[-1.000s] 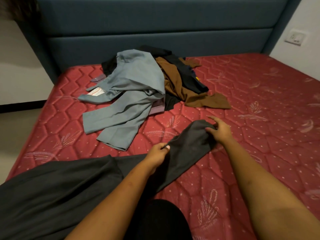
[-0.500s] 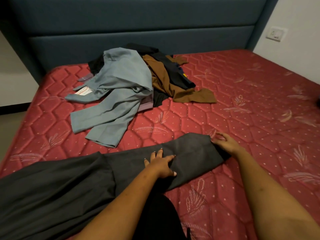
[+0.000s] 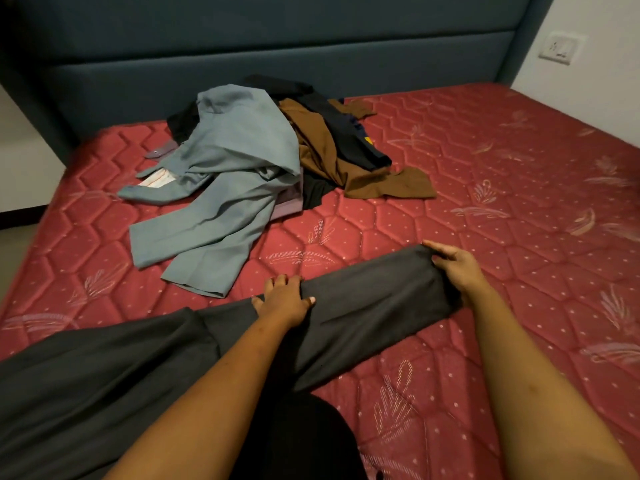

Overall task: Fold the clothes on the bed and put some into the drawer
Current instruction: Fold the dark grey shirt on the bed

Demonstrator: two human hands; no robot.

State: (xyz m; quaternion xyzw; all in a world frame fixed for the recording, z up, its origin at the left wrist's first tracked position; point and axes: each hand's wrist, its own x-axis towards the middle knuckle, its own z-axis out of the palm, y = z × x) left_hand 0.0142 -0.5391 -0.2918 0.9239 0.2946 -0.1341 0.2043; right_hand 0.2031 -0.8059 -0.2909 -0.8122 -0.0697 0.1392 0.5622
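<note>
Grey trousers (image 3: 363,299) partly beyond left edge

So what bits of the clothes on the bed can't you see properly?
- Long dark grey cloth garment: head view; its left end runs off the frame's edge, and the left forearm covers part.
- Black clothes in the pile: mostly buried under the crumpled blue-grey garment and the brown garment.
- White striped item: only a corner shows from under the blue-grey one.
- The drawer: not in view.
</note>
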